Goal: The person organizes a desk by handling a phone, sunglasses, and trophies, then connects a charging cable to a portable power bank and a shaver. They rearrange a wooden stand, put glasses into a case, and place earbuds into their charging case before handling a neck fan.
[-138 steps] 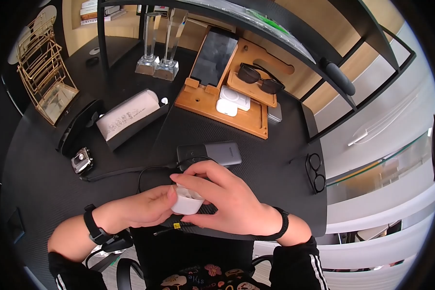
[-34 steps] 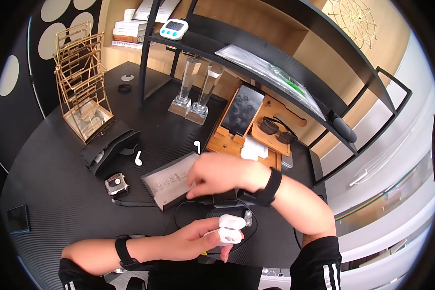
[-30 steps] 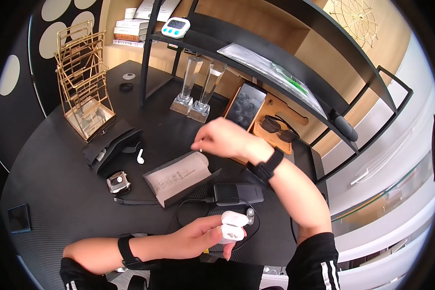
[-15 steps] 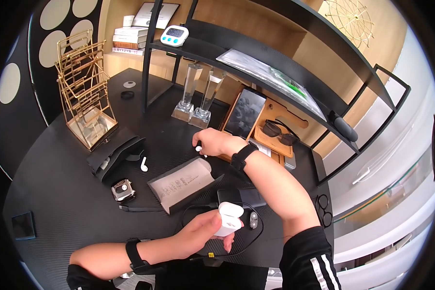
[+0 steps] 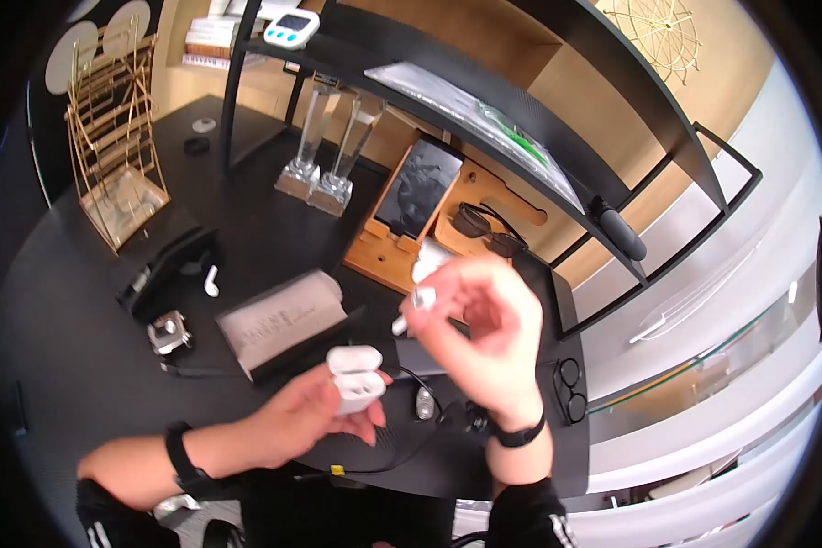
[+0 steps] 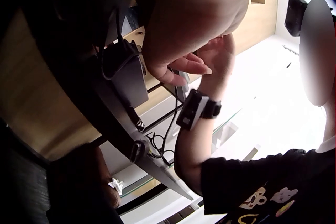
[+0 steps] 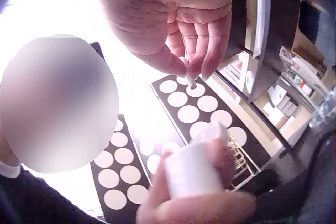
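Note:
My left hand grips a white earbud case whose lid stands raised. Up and to the right of it, my right hand pinches a white earbud between thumb and fingertips, its stem pointing down-left. In the right wrist view the right hand holds the earbud above the case, the two apart. Another white earbud lies on the black desk beside a black glasses case. The left wrist view shows the left hand, with the earbud case hidden.
An open grey box lies beyond the left hand. Behind are a wooden stand with a tablet, sunglasses and crystal trophies. A black shelf spans above. Eyeglasses lie at the right edge; a cable runs near the front.
My right hand has come back from the far side of the box toward the case, carrying an earbud. The head view has shifted, and the left hand still holds the case.

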Demonstrator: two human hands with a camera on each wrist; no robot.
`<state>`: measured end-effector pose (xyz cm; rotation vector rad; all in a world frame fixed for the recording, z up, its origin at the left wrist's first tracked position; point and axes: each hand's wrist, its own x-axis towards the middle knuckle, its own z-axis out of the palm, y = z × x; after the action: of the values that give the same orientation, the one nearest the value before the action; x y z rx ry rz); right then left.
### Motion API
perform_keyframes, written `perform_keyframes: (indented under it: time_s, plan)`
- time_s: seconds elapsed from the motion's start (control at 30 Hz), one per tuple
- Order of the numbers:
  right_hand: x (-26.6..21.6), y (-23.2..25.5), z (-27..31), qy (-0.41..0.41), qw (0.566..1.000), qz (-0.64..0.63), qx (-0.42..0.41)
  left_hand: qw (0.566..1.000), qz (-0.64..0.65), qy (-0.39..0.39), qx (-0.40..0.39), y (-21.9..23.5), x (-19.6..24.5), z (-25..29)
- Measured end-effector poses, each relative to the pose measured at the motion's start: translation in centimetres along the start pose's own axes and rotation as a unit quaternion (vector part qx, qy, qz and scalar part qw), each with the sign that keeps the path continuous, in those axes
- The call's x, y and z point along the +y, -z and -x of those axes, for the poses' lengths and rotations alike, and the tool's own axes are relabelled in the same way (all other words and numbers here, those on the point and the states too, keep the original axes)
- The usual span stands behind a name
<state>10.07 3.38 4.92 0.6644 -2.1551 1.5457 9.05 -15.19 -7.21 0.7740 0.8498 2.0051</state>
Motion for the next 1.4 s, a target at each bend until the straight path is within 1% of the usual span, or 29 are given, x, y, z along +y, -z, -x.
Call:
perform_keyframes:
  time_s: [0.07,0.1,0.17,0.2,0.23,0.3,0.37,0.43,0.5,0.53,0.6,0.63,0.73,0.8,0.87,0.93,1.07,1.13,1.17,1.2,1.23,1.37,1.4]
  plan:
    - [-0.2,0.5,2.4,0.030,1.000,0.007,-0.001,1.000,-0.018,0.012,-0.002,0.0,0.4,0.1]
    - [-0.6,0.5,2.8,0.004,1.000,-0.006,-0.012,1.000,-0.016,0.016,0.000,0.0,0.3,0.1]
    - [-1.1,1.0,2.9,0.015,0.995,0.060,-0.074,0.999,-0.029,0.015,-0.017,-0.1,0.2,0.2]
    - [-0.5,1.1,2.8,0.039,0.995,0.057,-0.068,0.999,-0.032,0.021,-0.023,-0.2,0.2,0.2]
    - [-0.3,1.0,2.8,0.036,0.996,0.053,-0.064,0.999,-0.033,0.027,-0.021,-0.3,0.1,0.1]
    - [0.1,0.7,2.7,0.031,0.996,0.035,-0.070,0.999,-0.043,0.015,-0.029,-0.3,-0.1,0.1]
    - [0.3,0.5,2.9,0.016,0.997,0.029,-0.071,0.998,-0.054,0.016,-0.019,-0.4,0.0,0.2]
    - [0.4,0.4,2.8,-0.003,0.995,0.027,-0.101,0.998,-0.062,0.015,-0.011,-0.3,0.1,0.1]
    - [0.5,0.4,2.8,-0.016,0.994,0.020,-0.107,0.999,-0.041,-0.011,-0.018,0.0,0.0,0.1]
    - [0.6,0.4,2.8,-0.027,0.993,0.012,-0.115,0.999,-0.038,-0.012,-0.018,-0.1,0.0,0.0]
    - [0.8,0.4,2.7,-0.027,0.992,0.015,-0.119,0.997,-0.077,0.010,0.025,-0.7,0.5,0.0]
    - [0.8,0.3,2.7,-0.025,0.992,0.017,-0.121,0.997,-0.075,0.010,0.026,-0.7,0.4,-0.1]
    - [0.7,0.5,2.7,-0.026,0.992,0.031,-0.122,0.998,-0.056,-0.012,0.020,-0.5,0.3,-0.1]
    - [0.7,0.8,2.7,-0.022,0.992,0.041,-0.119,0.999,-0.017,-0.029,-0.029,0.0,0.1,-0.1]
    - [0.6,0.8,2.7,-0.019,0.992,0.053,-0.116,0.999,-0.013,-0.034,-0.027,-0.1,0.1,-0.1]
    - [0.5,0.8,2.8,-0.040,0.989,0.056,-0.130,0.999,-0.011,-0.037,-0.026,-0.1,0.0,-0.1]
    - [0.4,0.4,2.8,-0.048,0.988,0.069,-0.131,0.999,-0.019,-0.032,-0.001,-0.1,-0.1,-0.1]
    - [0.3,0.4,2.9,-0.098,0.988,0.051,-0.112,0.999,-0.018,-0.033,0.006,-0.2,0.0,-0.1]
    - [0.3,0.4,3.0,-0.098,0.987,0.051,-0.113,0.999,-0.032,-0.026,0.032,-0.4,0.2,-0.1]
    - [0.5,0.4,3.0,-0.119,0.985,0.042,-0.116,0.997,-0.045,-0.019,0.058,-0.5,0.3,-0.1]
    - [0.6,0.3,3.1,-0.140,0.982,0.032,-0.119,0.997,-0.045,-0.019,0.057,-0.5,0.1,-0.1]
    - [1.1,-0.1,3.2,-0.153,0.979,0.025,-0.135,0.998,-0.016,-0.028,0.057,-0.3,0.0,-0.1]
    - [1.0,-0.1,3.0,-0.138,0.978,0.061,-0.146,0.998,-0.002,-0.028,0.050,-0.2,0.0,-0.1]
